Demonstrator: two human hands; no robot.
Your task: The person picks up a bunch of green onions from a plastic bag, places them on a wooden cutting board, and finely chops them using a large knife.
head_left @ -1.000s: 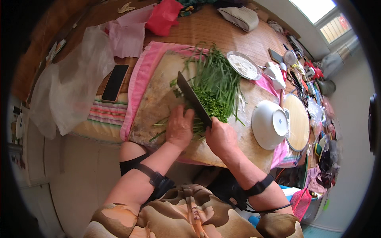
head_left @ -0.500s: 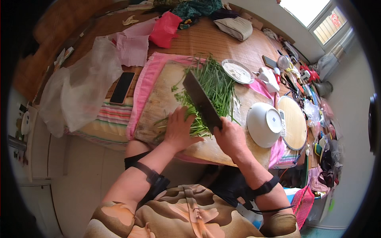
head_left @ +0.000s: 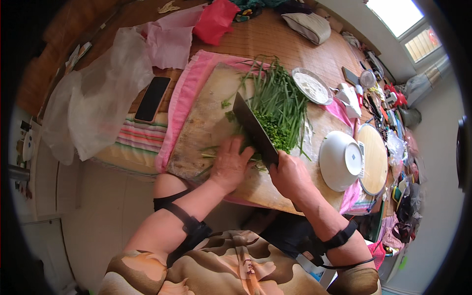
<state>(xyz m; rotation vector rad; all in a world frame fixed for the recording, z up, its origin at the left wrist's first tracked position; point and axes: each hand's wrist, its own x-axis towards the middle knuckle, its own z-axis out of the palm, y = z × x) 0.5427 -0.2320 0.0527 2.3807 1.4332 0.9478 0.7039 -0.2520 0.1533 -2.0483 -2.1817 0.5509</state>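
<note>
My right hand [head_left: 291, 174] grips the handle of a cleaver [head_left: 254, 129], its broad dark blade standing on edge and slanting to the far left. Left of the blade, my left hand [head_left: 231, 162] bends over the near stalks of green garlic chives, a few ends poking out beside it; its fingertips are slightly blurred. Finely chopped chives [head_left: 273, 130] lie against the blade's right side. Beyond them a heap of long uncut garlic chives [head_left: 275, 91] spreads over the floury wooden board [head_left: 196, 118].
An upturned white bowl [head_left: 337, 160] and a plate of white flour [head_left: 312, 86] stand right of the chives. A pink towel [head_left: 184, 93] lies under the board. To the left are a phone [head_left: 153, 100] and a clear plastic bag [head_left: 105, 93]. Clutter lines the right side.
The view has shifted slightly. The cleaver and my left hand sit closer to the near stalk ends, and more chopped chives lie to the right of the blade.
</note>
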